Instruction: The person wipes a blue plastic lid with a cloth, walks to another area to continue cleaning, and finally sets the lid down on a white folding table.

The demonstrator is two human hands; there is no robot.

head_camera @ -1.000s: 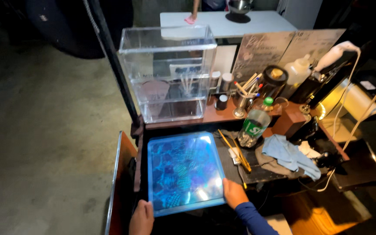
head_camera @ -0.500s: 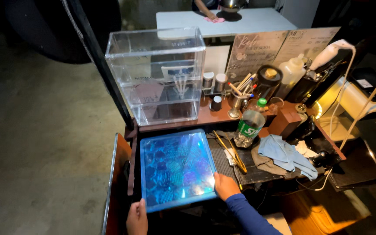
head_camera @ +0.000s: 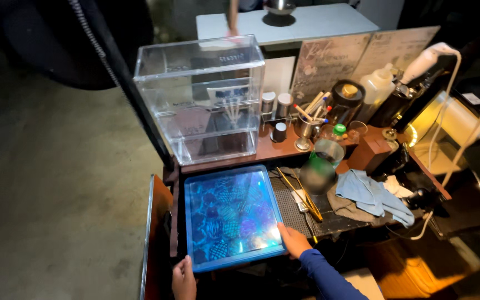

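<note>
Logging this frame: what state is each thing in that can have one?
Blue tray: lying flat, glossy patterned surface, held at both edges.
Left hand: gripping the tray's near left corner.
Right hand: on the tray's right edge.
Clear box: upright, nearly empty.
Green-capped bottle: upright, capped.
Blue cloth: crumpled.

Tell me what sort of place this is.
Probably a small craft or vendor stall, set up on a dim concrete floor. A glowing blue tray sits on a cluttered bench, with a clear display case behind it and a cup of tools beside bottles.
</note>
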